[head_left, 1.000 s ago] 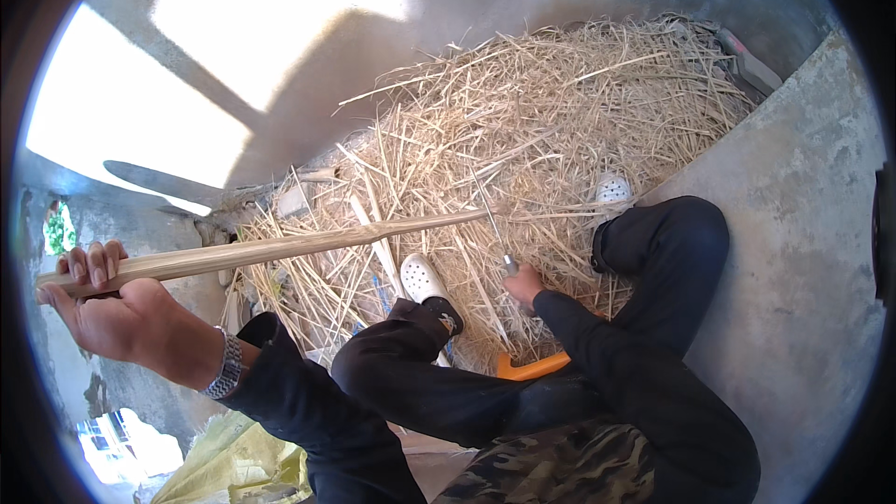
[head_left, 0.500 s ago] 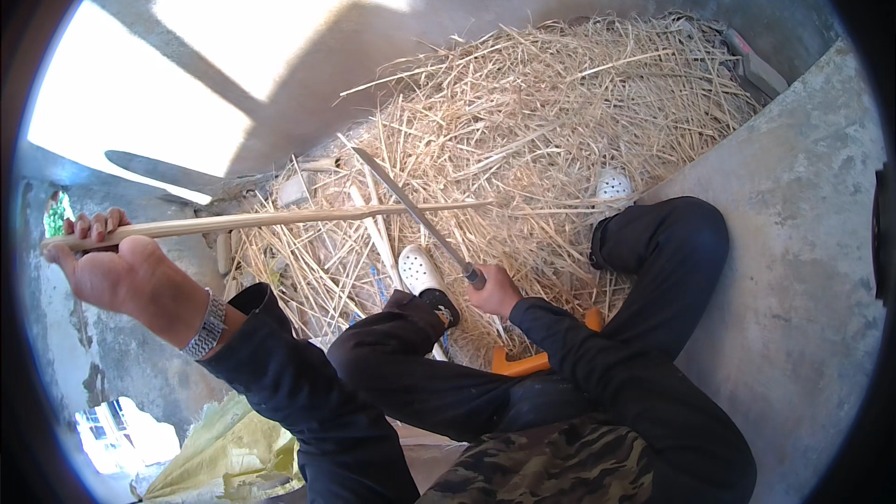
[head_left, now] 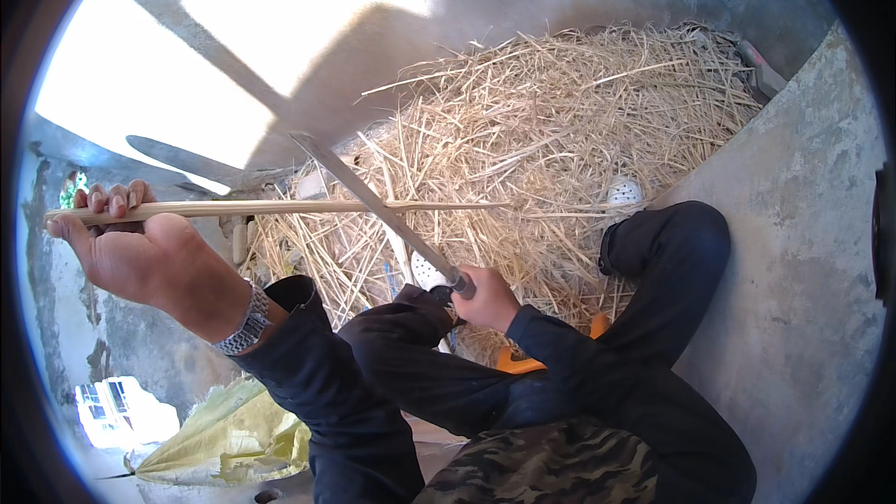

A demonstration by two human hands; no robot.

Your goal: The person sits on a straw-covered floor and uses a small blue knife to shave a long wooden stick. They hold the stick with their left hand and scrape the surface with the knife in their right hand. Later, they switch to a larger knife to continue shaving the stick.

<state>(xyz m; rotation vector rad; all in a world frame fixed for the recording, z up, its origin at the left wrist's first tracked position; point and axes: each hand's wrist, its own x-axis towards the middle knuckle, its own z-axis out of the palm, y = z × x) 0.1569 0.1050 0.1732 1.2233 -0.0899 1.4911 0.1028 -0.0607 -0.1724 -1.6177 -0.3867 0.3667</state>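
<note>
Shaving or trimming a long pale stick (head_left: 280, 209) with a long knife (head_left: 411, 241), by the look of it: blade laid across the stick about midway along, at a slant, tip pointing up and to the left. Touching or only just over the stick, hard to tell from this angle.

Left hand (head_left: 140, 257) out to the far left, arm stretched, fingers wrapped fully round the stick's near end, thumb underneath, metal wristwatch (head_left: 245, 322) on the wrist. Stick held level and crosswise, its free end reaching out in front of the straw heap (head_left: 560, 131).

Right hand (head_left: 485, 299) low and close to the body, above the raised knees, closed in a tight fist on the knife's handle, wrist cocked so that the blade rises away from the body.

Seated, legs in dark trousers drawn up, one white perforated shoe (head_left: 623, 192) at the edge of the straw. Orange object (head_left: 518, 361) half hidden under the right leg; kind not clear. Yellow sack (head_left: 233, 429) crumpled on the ground at lower left.

For the next move, judging from the pose: keep the stick steady and level in the left fist, hold the edge at a shallow angle, draw it along the stick away from the gripping fingers, never toward them. Firm hold needed at the handle; risk of the blade skidding off the smooth round surface.
</note>
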